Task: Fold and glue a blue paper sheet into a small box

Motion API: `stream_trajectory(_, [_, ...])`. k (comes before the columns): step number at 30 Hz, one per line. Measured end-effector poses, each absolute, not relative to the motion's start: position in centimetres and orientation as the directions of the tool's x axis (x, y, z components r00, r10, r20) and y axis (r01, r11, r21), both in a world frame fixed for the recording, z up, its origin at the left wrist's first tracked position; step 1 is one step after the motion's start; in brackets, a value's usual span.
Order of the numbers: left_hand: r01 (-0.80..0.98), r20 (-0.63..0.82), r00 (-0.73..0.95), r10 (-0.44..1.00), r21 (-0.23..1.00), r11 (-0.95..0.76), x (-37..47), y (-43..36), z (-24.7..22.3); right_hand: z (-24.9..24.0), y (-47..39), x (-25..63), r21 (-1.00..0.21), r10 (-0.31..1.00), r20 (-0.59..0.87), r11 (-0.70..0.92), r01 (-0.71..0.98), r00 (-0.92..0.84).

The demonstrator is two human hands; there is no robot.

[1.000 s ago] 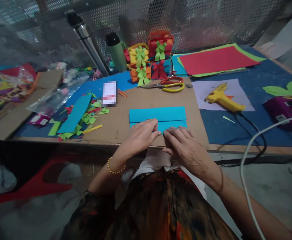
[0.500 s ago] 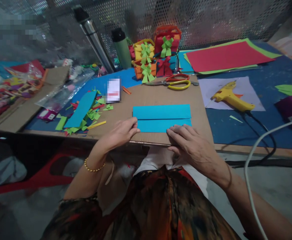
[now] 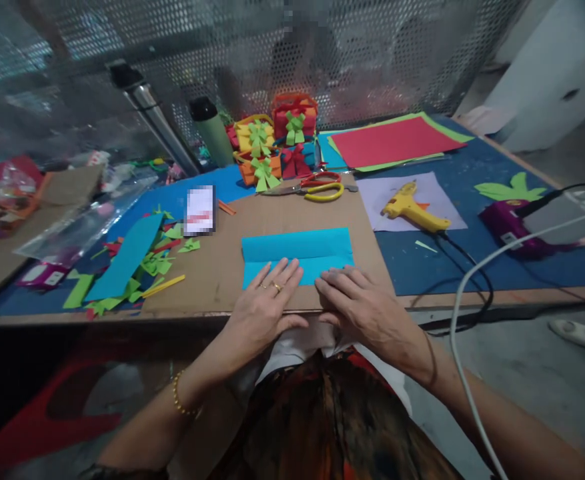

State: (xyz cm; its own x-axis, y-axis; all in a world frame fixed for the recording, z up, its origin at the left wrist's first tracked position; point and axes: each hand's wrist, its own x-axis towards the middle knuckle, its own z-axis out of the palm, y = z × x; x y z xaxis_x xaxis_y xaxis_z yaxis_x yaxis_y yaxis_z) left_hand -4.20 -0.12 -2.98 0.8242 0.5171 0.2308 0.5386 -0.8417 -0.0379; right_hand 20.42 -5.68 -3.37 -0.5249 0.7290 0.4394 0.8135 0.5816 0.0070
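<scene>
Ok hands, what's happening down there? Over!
Left hand, right hand: both on blue paper. Paper lying on cardboard. Scissors beyond it, not touching.

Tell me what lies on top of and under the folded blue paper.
The left hand and right hand rest over the near part of the folded blue paper. Brown cardboard shows around and under it; whatever lies directly beneath the paper is covered.

Blue paper (image 3: pixel 297 246), creased lengthwise, on cardboard (image 3: pixel 197 287)
</scene>
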Motion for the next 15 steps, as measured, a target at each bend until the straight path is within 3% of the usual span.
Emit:
stream_trajectory(6, [0.531, 0.281, 0.819, 0.5, -0.042, -0.846, -4.6, 0.1, -3.1, -1.9, -8.1, 25.3, 0.067, 0.769, 0.529, 0.383, 0.921, -0.359])
stream_trajectory(10, [0.545, 0.309, 0.813, 0.493, -0.107, -0.832, -4.2, 0.2, -3.7, -0.3, -5.6, 23.1, 0.053, 0.651, 0.702, 0.356, 0.933, -0.288])
stream_trajectory(15, [0.595, 0.303, 0.785, 0.541, -0.125, -0.794, -4.0, -0.5, -3.7, -2.4, -0.2, 18.1, 0.01, 0.799, 0.459, 0.432, 0.902, -0.388])
